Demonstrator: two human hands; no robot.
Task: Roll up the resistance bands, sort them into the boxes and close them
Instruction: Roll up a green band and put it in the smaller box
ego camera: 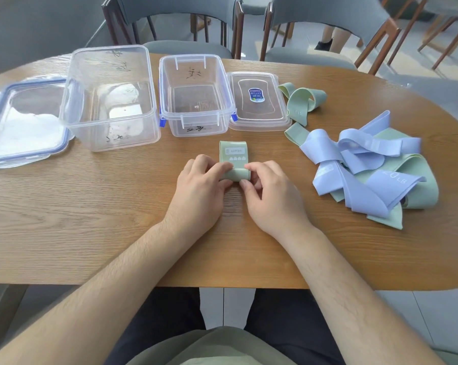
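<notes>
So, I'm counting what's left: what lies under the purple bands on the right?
Green bands stick out from under the purple bands at the edges. Their number can't be told: the purple ones cover most of them.

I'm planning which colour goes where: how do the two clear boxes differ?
The left box is bigger and taller than the right box. The left box's lid lies to its left and has a blue rim; the right box's lid lies to its right and bears a blue sticker. Both are clear, open and empty.
</notes>
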